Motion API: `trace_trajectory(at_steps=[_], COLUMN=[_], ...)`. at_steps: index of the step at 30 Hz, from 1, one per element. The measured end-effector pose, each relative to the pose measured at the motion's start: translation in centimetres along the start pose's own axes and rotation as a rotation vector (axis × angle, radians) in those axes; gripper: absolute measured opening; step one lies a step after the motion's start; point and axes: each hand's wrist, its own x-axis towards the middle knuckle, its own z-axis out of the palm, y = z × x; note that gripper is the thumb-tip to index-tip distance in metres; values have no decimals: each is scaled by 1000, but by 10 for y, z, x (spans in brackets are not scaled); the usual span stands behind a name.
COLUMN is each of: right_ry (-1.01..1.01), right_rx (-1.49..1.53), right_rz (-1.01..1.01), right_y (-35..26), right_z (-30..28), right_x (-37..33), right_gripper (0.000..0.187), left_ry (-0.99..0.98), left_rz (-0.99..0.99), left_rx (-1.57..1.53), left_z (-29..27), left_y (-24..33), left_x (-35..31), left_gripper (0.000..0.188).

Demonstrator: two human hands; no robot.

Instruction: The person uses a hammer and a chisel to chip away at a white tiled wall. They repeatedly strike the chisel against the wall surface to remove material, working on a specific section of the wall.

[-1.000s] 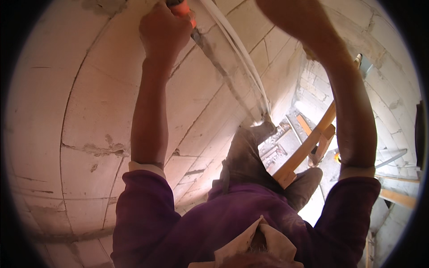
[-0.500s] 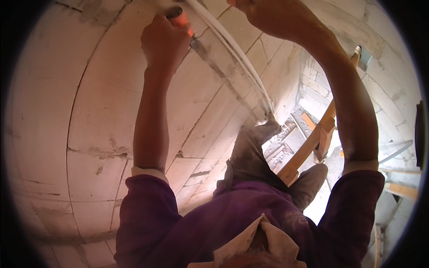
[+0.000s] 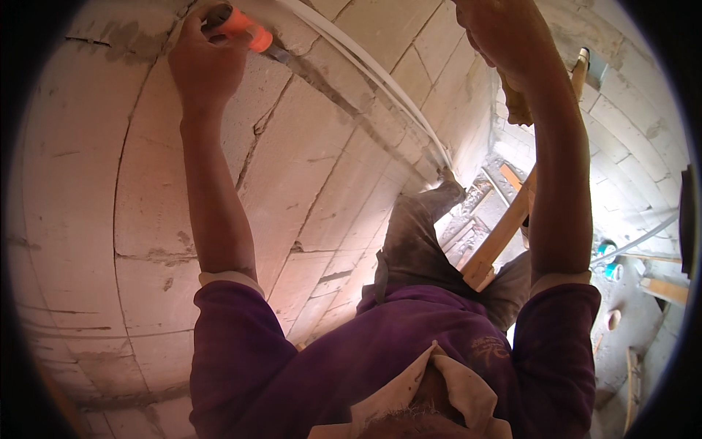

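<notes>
Left hand (image 3: 208, 73) farther left, grip wrapped round orange tool (image 3: 259, 36), right hand (image 3: 508, 36) shifted rightward, its grip unclear

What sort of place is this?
Likely a building site: bare, pale block walls with visible joints, long white tubing or cable running along one wall, and a straight brown wooden beam.

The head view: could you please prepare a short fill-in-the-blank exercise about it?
1. The orange tool is in the person's ____ hand.
2. The person's shirt is ____ in colour.
3. The long, straight beam is made of ____.

Missing words: left; purple; wood.
</notes>
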Motion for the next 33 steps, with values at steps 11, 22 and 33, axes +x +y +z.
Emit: trace_trajectory(at_steps=[11,22,33], right_ry=[-122,-240,-156], right_rx=[-176,-219,-333], right_rz=[-141,-29,-590], right_y=[23,-7,-3], right_z=[-1,13,47], right_x=[4,13,33], right_gripper=[37,39,40], left_ry=[-8,23,2], left_rz=[-9,47,-63], left_rx=[202,167,94], left_z=[-4,4,13], left_y=[20,24,17], left_x=[24,13,-6], left_gripper=[52,49,44])
